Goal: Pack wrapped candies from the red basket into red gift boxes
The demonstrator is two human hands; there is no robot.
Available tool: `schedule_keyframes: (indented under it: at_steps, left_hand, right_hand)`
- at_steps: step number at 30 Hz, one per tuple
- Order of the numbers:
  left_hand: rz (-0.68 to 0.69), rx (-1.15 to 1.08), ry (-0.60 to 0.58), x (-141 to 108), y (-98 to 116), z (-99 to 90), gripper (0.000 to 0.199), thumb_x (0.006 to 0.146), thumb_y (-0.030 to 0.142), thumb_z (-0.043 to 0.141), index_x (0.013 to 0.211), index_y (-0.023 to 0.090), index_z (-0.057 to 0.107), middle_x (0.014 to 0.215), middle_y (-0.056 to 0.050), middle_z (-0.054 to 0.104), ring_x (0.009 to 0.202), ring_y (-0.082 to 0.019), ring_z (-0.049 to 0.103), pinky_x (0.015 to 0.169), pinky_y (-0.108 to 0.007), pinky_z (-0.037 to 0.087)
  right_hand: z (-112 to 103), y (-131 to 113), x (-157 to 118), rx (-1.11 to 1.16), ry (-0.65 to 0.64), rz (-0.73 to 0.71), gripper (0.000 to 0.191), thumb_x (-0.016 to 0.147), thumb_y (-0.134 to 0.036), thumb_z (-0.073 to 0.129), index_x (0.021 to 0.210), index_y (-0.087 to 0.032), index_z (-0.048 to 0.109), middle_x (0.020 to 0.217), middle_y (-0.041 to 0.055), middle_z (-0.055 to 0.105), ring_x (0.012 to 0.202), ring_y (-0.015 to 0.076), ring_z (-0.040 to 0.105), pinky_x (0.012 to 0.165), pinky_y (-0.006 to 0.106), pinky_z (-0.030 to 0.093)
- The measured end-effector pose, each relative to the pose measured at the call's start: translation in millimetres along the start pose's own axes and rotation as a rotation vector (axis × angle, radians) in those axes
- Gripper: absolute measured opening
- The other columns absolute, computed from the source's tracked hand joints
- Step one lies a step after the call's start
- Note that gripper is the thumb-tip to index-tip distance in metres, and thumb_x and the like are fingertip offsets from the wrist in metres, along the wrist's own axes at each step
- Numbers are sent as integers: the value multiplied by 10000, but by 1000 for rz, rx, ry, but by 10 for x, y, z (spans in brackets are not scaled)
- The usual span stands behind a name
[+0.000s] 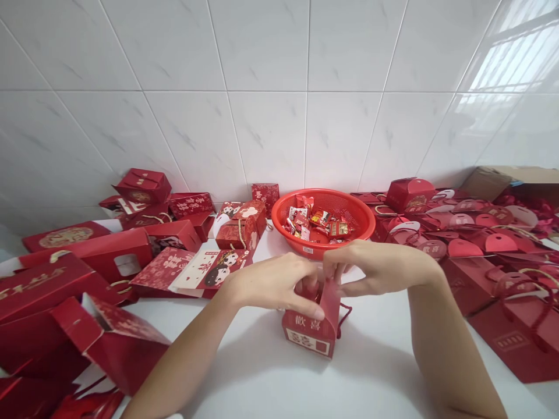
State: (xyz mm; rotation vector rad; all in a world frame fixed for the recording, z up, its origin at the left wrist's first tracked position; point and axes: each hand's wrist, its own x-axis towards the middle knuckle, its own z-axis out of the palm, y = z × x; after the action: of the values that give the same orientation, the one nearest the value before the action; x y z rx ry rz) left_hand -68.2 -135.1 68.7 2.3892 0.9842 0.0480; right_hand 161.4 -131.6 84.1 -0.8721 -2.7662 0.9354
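Small red box: stands upright on the white surface (371, 366), near the centre of the view toward 6 o'clock, its top partly open; the small red box (310, 336) has pale lettering on its front
Left hand: the left hand (283, 284) comes in from 7 o'clock, its grip closed on the box, thumb on the front face and fingers at the top edge
Right hand: the right hand (375, 269) comes in from 4 o'clock, its grip closed on the upper right panel
Cord: a dark red cord (346, 320) loops out at the box's 3 o'clock side
Basket: a red plastic basket (353, 205) sits at 12 o'clock from the box, near both hands, with wrapped sweets (321, 219) inside
Left boxes: red gift boxes (109, 250) lie and lean from 9 to 11 o'clock
Right boxes: rows of red handled boxes (506, 326) fill 1 to 3 o'clock
Wall: white tiles (266, 64) beyond the basket
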Motion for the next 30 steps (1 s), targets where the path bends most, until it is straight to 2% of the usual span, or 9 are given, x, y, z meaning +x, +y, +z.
schedule_keyframes:
  at_steps: [3,5,7,13,15,18,20,24,30]
  left_hand:
    - [-35,86,66,40,-13,27,386,802,461,730,1067,209,605,1108,-51,628,950,-235,620,695,-280,428]
    - [-71,116,118,64,-20,54,554,760,398,764,1242,243,540,1223,-63,559,1022,-256,607,720,-288,437]
    - [-85,113,113,78,-22,71,651,734,366,782,1315,276,504,1243,-58,522,1003,-249,611,714,-286,439]
    - [-83,110,-17,105,-87,68,316,756,361,780,993,216,629,1046,-33,553,910,-224,599,653,-268,391]
    - [-59,89,-63,128,-140,67,249,777,371,757,916,212,625,1015,-26,557,874,-207,592,640,-262,378]
    - [-2,23,-159,173,-218,73,191,801,351,720,810,198,607,935,-9,586,796,-175,583,618,-255,364]
    - [11,-35,-206,197,-257,79,175,804,333,702,767,196,600,851,5,605,740,-162,577,599,-251,358]
    - [-46,-81,-219,195,-275,78,221,782,368,700,710,203,571,716,25,602,636,-149,548,556,-250,338]
    - [-211,69,-132,95,-181,27,265,752,346,695,624,210,508,613,35,561,582,-153,513,509,-267,292]
  right_hand:
    - [-46,26,-74,-76,57,110,88,859,-210,617,909,-160,670,898,60,731,804,177,683,713,270,526]
    - [-53,39,-78,-106,41,163,89,850,-190,608,848,-157,691,852,55,733,776,173,678,705,265,525]
    - [-45,45,-47,-101,-13,182,126,835,-144,594,823,-152,719,841,52,743,776,167,681,705,250,521]
    - [4,22,114,-74,-193,132,208,829,-103,589,889,-135,785,866,48,773,773,158,697,704,230,510]
    - [16,12,143,-74,-216,97,236,828,-103,598,953,-131,795,890,58,781,787,164,707,701,227,505]
    - [24,17,164,-94,-216,117,285,828,-132,628,1066,-134,786,914,77,787,816,187,724,643,220,487]
    - [28,39,174,-101,-215,135,277,824,-111,616,1035,-133,794,899,75,787,807,184,727,612,212,468]
    - [39,116,209,-87,-229,126,236,804,-78,600,911,-136,802,842,52,780,751,153,707,571,197,430]
    - [66,184,299,-80,-267,112,167,821,-107,640,863,-131,800,807,40,766,694,119,656,594,189,424]
